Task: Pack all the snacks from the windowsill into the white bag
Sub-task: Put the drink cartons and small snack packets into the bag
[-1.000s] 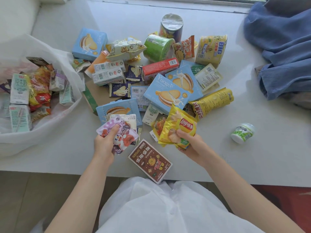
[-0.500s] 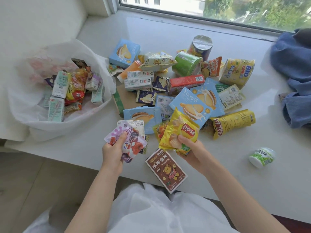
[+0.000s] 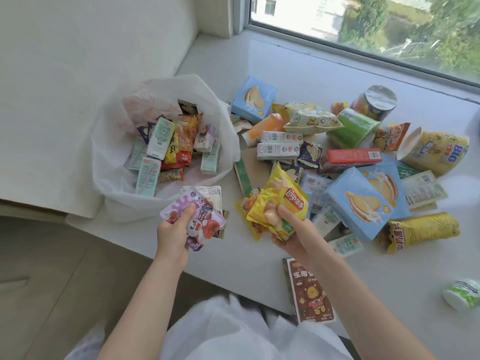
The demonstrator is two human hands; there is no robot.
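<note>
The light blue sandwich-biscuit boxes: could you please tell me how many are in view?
3. One box stands at the back of the pile, just right of the white bag. Two more lie overlapping on the pile's right side. Others may be hidden underneath.

White bag (image 3: 109, 157) mouth open; snack pile (image 3: 337, 162) right.

blue sandwich-biscuit boxes (image 3: 254, 99): 3 | white bag (image 3: 109, 141): 1 | round tubs (image 3: 376, 102): 3 | hands (image 3: 173, 233): 2
</note>
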